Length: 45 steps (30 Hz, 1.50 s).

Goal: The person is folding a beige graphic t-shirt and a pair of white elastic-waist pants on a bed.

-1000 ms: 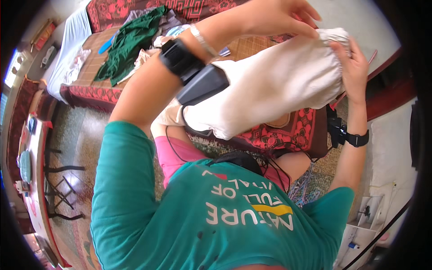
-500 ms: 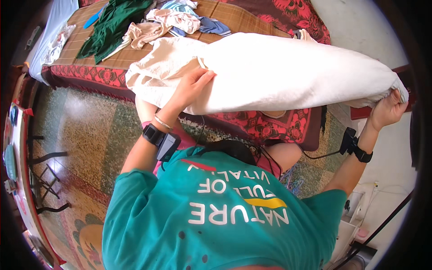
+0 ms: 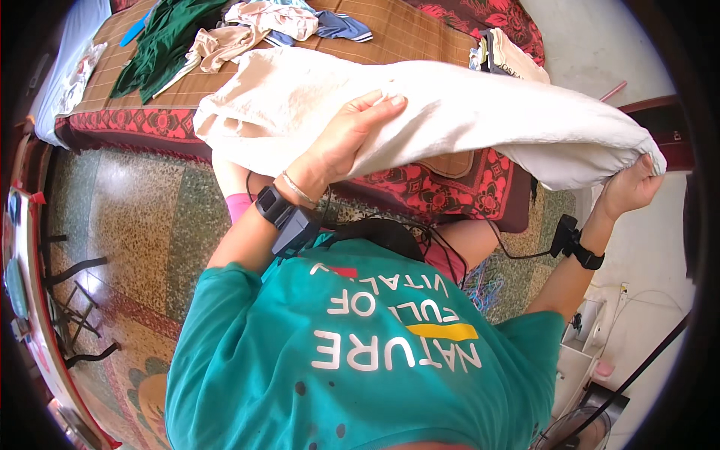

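A long off-white garment (image 3: 472, 105) is stretched sideways in front of me, above the edge of the bed. Whether it is a pair of trousers I cannot tell for sure. My left hand (image 3: 349, 135) pinches the cloth near its middle, thumb on top. Over at the right, my right hand (image 3: 631, 187) grips the bunched, gathered end. The garment's wider left part hangs loose in folds past my left wrist.
On the bed's brown checked mat (image 3: 409, 37) lie a dark green garment (image 3: 169, 45), a beige cloth (image 3: 221, 49) and blue striped clothing (image 3: 341, 26). Folded clothes (image 3: 514, 56) rest at the bed's right. A fan (image 3: 581, 431) stands lower right, a red-edged table (image 3: 34, 300) left.
My left hand has slid rightward along the garment and slightly up. My right hand is a little lower and further left, and the cloth sags more between them.
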{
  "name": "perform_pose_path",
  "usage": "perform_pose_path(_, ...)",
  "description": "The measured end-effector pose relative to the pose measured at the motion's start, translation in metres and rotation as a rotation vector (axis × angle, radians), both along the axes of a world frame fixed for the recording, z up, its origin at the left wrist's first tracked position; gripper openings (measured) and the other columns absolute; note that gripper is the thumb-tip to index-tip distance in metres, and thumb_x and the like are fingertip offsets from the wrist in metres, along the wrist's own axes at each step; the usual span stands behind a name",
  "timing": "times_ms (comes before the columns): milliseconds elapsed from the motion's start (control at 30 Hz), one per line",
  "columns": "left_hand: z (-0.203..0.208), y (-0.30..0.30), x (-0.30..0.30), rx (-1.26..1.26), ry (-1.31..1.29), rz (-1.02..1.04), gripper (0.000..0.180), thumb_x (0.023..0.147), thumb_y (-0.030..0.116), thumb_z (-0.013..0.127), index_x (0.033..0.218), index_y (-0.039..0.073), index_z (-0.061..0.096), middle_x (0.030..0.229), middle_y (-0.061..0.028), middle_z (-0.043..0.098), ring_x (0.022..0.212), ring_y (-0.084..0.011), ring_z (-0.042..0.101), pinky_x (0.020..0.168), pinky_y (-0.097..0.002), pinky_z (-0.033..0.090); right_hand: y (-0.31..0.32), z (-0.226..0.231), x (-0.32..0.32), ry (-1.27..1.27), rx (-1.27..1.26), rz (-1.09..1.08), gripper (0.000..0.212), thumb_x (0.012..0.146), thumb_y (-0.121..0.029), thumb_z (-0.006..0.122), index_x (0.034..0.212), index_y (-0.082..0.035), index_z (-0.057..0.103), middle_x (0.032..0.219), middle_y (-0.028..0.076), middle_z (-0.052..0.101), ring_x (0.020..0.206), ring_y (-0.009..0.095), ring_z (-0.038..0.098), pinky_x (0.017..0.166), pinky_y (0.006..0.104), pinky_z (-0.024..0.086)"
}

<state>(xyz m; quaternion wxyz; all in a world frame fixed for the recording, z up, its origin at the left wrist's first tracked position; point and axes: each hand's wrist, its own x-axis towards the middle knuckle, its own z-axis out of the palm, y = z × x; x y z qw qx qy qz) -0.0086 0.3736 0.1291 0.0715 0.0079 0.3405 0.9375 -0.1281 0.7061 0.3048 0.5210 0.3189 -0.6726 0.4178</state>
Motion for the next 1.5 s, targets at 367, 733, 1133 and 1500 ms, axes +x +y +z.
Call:
perform_pose_path(367, 0.006, -0.002, -0.001, 0.017, 0.096, 0.120, 0.026, 0.088, 0.011, 0.056, 0.114, 0.006, 0.055, 0.101, -0.0060, 0.062, 0.090, -0.0157, 0.062, 0.077, -0.0308, 0.053, 0.023, -0.035, -0.010, -0.184, 0.023, -0.097, 0.029, 0.092, -0.026, 0.055, 0.096, 0.002, 0.053, 0.092, 0.005, 0.059, 0.084, 0.012, 0.053, 0.078, 0.0261, 0.043)
perform_pose_path(733, -0.028, -0.008, -0.007, -0.067, 0.069, 0.181, 0.042, 0.088, 0.003, 0.053, 0.129, 0.005, 0.041, 0.120, -0.0056, 0.053, 0.105, -0.0136, 0.053, 0.089, -0.0284, 0.045, 0.046, -0.111, -0.003, -0.327, 0.233, -0.439, 0.030, 0.089, -0.024, 0.058, 0.104, 0.000, 0.050, 0.099, 0.016, 0.060, 0.090, 0.023, 0.058, 0.080, 0.0329, 0.044)
perform_pose_path(1133, -0.130, 0.013, -0.019, -0.242, -0.187, -0.183, 0.022, 0.082, 0.004, 0.060, 0.103, 0.001, 0.055, 0.099, -0.0044, 0.060, 0.088, -0.0136, 0.058, 0.081, -0.0248, 0.046, 0.104, -0.260, 0.006, -0.915, 0.084, -0.042, 0.025, 0.086, -0.007, 0.058, 0.110, 0.001, 0.053, 0.102, 0.007, 0.059, 0.095, 0.012, 0.055, 0.083, 0.0250, 0.043)
perform_pose_path(1500, -0.141, 0.049, -0.015, -0.361, -0.395, -0.247, 0.041, 0.080, 0.022, 0.070, 0.101, -0.009, 0.054, 0.094, -0.0113, 0.061, 0.080, -0.0158, 0.061, 0.070, -0.0272, 0.049, 0.118, -0.312, 0.012, -1.076, -0.145, 0.014, 0.030, 0.087, -0.007, 0.057, 0.115, 0.002, 0.049, 0.104, 0.008, 0.059, 0.094, 0.011, 0.056, 0.081, 0.0240, 0.044)
